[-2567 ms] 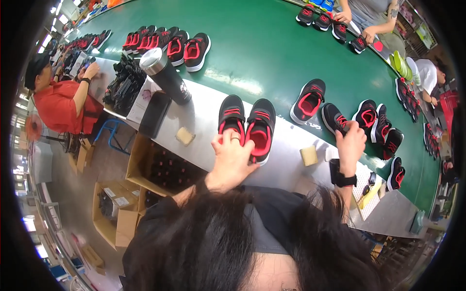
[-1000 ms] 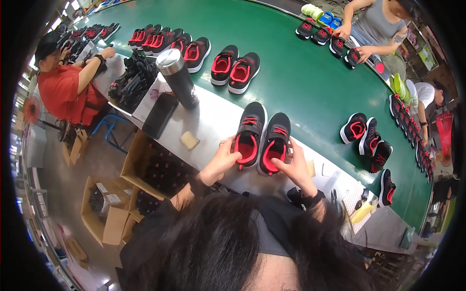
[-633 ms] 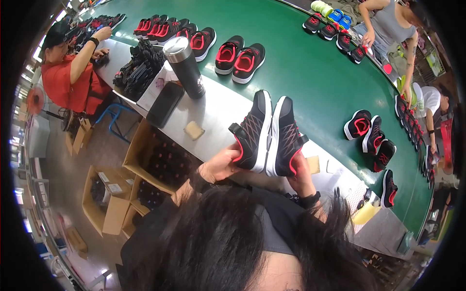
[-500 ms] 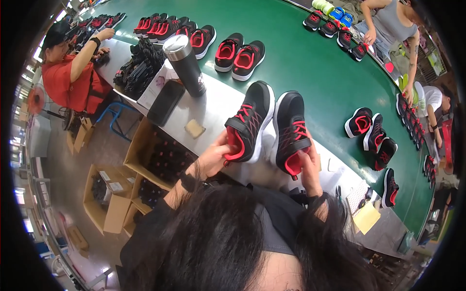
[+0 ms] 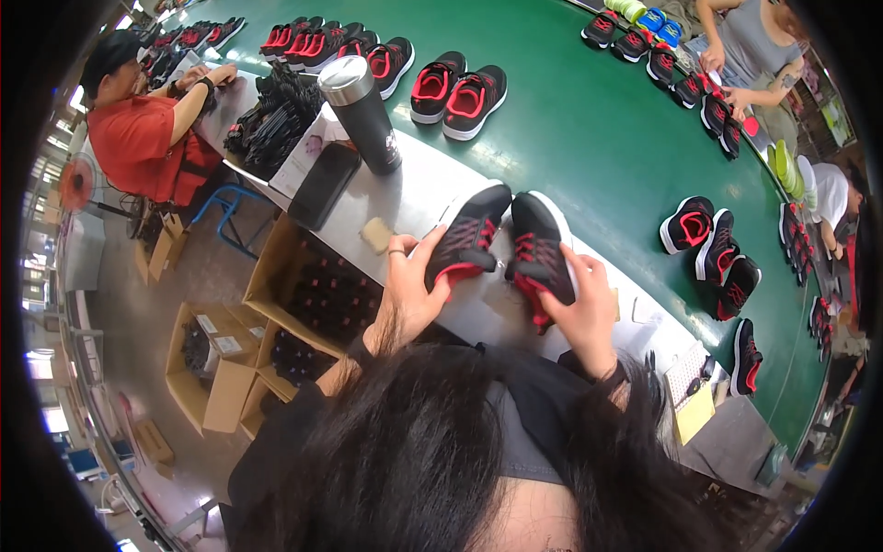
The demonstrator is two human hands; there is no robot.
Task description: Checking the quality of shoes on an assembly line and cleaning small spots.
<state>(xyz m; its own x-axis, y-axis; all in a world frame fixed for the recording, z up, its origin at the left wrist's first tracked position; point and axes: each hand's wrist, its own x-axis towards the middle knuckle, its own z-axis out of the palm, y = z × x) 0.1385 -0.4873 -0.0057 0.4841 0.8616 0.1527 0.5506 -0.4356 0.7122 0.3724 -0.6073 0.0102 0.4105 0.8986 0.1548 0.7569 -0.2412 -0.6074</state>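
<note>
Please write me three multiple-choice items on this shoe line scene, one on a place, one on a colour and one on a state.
1. Where does the tall dark tumbler stand?
A. On the grey bench beside the green belt
B. In a cardboard box on the floor
C. On the green belt among the shoes

2. What colour is the top of the person seated at the far left?
A. Blue
B. Red
C. White

3. How are the two black and red shoes nearest the wearer?
A. Lying flat on the belt, untouched
B. Packed in a box
C. Lifted, one in each hand

Answers:
1 A: the tumbler rests on the grey bench, next to a dark flat phone.
2 B: the top is plainly red.
3 C: the left hand grips the left shoe and the right hand grips the right shoe, both raised off the bench.
</note>
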